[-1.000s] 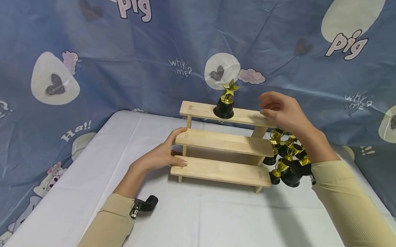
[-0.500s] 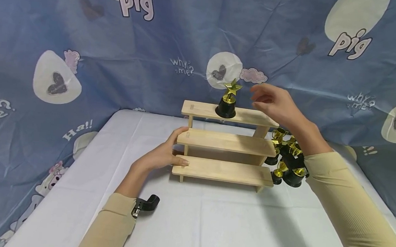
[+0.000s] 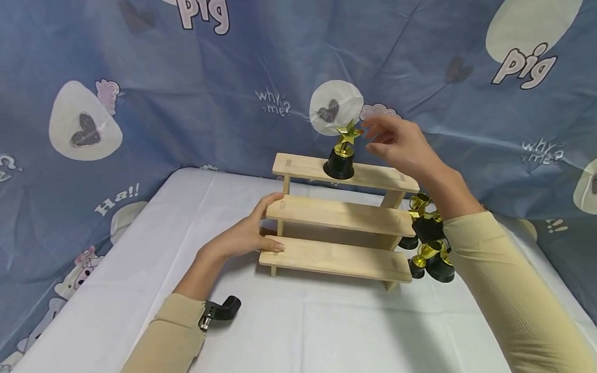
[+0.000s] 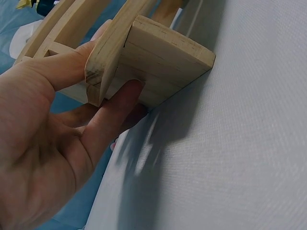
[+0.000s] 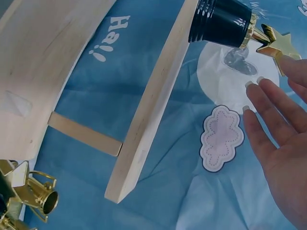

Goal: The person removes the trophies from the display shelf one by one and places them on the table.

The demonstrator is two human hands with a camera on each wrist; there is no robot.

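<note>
A three-tier wooden display stand (image 3: 340, 212) stands on the white table. My left hand (image 3: 239, 237) grips its left end, thumb at the lowest step and a finger up at the middle step; the left wrist view shows the hand (image 4: 62, 129) around the end of a board (image 4: 108, 57). On the top step stands a star trophy (image 3: 341, 155) with a black base and gold star, upright and left of the middle. Just right of the star, my right hand (image 3: 398, 144) is raised with loosely bent fingers. In the right wrist view its fingertips overlap the star (image 5: 280, 45).
Several gold cup and star trophies (image 3: 422, 254) with black bases crowd the table right of the stand, partly hidden by my right forearm (image 3: 461, 213). Behind the white table (image 3: 290, 328) hangs a blue printed cloth (image 3: 266, 47).
My right hand has moved left and slightly up, from over the top step's right end to beside the star. My left hand keeps its grip on the stand.
</note>
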